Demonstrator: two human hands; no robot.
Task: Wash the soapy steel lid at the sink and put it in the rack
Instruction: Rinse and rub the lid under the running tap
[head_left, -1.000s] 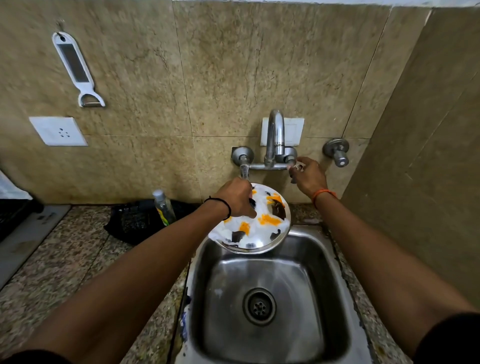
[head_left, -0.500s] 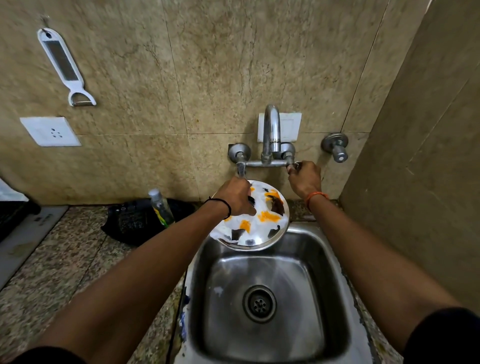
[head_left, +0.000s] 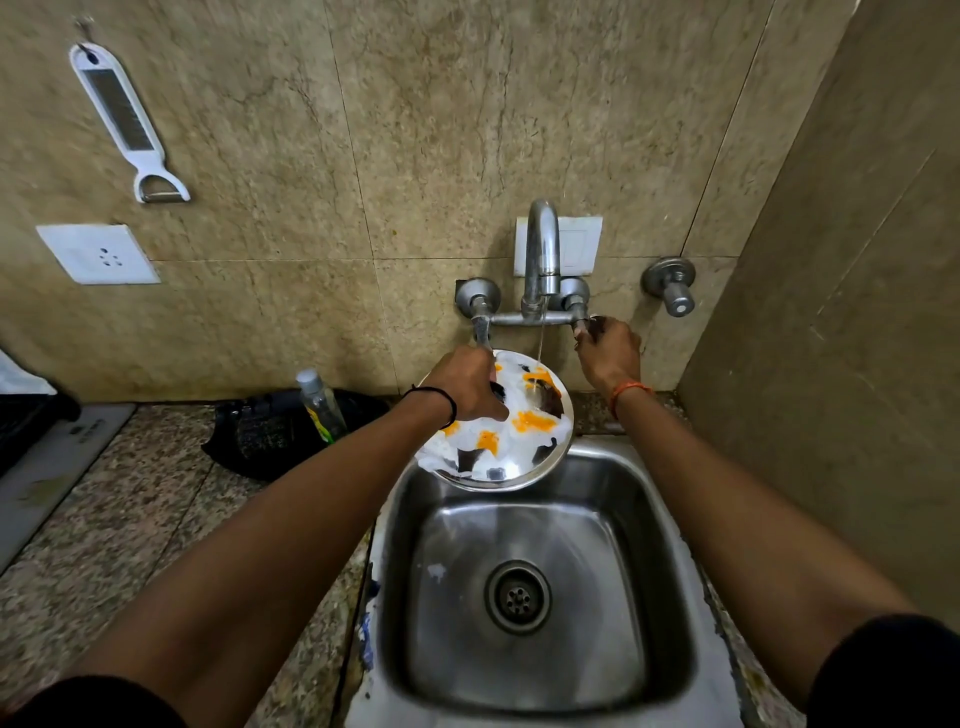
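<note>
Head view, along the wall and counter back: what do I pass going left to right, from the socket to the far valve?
Wall socket → clear bottle → left hand holding the soapy lid → thin water stream from the spout → right hand on the tap handle → separate wall valve.

Your left hand (head_left: 465, 382) is bare, with a thin black band (head_left: 441, 402) looped around its wrist. Your right hand (head_left: 609, 356) is bare too, and its wrist carries an orange thread band (head_left: 626, 392), slightly wider and twisted like cord. Both of your forearms are uncovered along their whole visible length. At the bottom edge, near each elbow, you wear dark, nearly black short sleeves: the left sleeve (head_left: 88, 704) shows as a rounded hem, and the right sleeve (head_left: 893, 670) as a curved dark edge. The fingers carry no rings that can be made out.
</note>
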